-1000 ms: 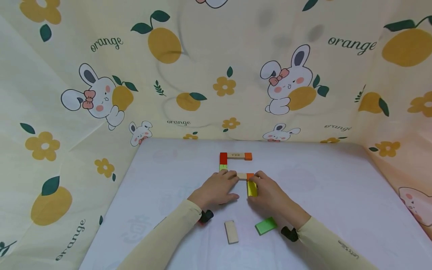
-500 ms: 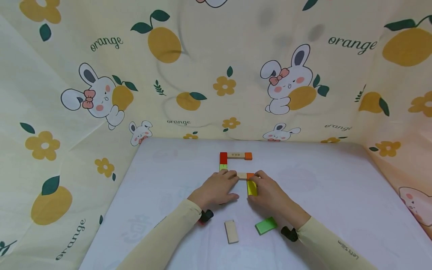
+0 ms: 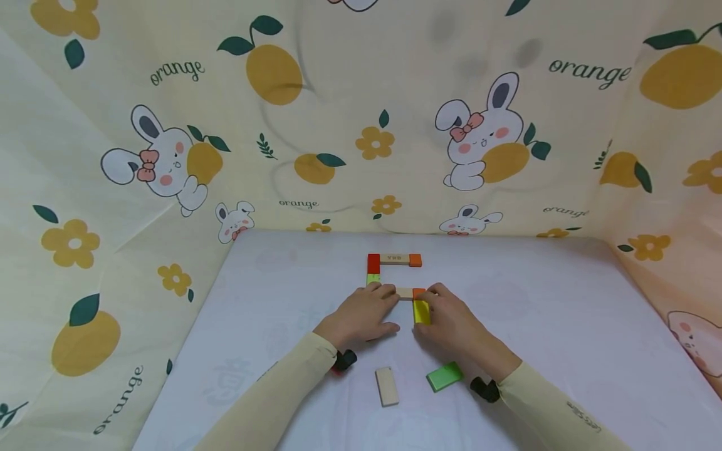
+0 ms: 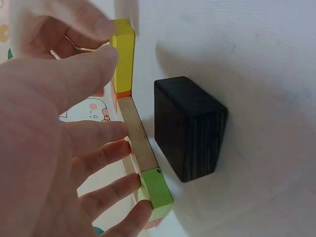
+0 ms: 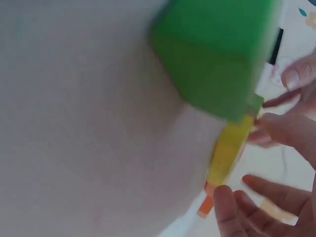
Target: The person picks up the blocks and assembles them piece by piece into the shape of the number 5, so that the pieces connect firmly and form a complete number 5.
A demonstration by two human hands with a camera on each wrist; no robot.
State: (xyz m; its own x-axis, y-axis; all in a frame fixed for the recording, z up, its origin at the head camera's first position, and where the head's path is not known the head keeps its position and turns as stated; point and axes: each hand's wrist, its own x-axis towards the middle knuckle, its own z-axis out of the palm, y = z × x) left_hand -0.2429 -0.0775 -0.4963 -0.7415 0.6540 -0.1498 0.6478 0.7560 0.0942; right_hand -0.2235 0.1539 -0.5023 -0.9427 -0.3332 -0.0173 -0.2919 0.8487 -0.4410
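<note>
In the head view my right hand [image 3: 459, 322] pinches a yellow block [image 3: 421, 312] between thumb and fingers; its far end touches an orange block [image 3: 418, 293]. My left hand [image 3: 361, 316] lies palm down with spread fingers. In the left wrist view its fingertips touch a plain wooden block [image 4: 138, 133] and a light green block [image 4: 157, 188], joined end to end. The yellow block [image 5: 228, 150] runs between thumb and fingers of my right hand [image 5: 296, 133] in the right wrist view. Beyond stand a red block [image 3: 373, 263], a wooden block [image 3: 394, 259] and another orange block [image 3: 415, 260].
Nearer the front of the white table [image 3: 524, 319] lie a loose wooden block [image 3: 387, 387] and a green block [image 3: 445, 377]. A black block [image 4: 190, 128] stands beside the row in the left wrist view. Patterned cloth [image 3: 350, 75] rises behind and at both sides.
</note>
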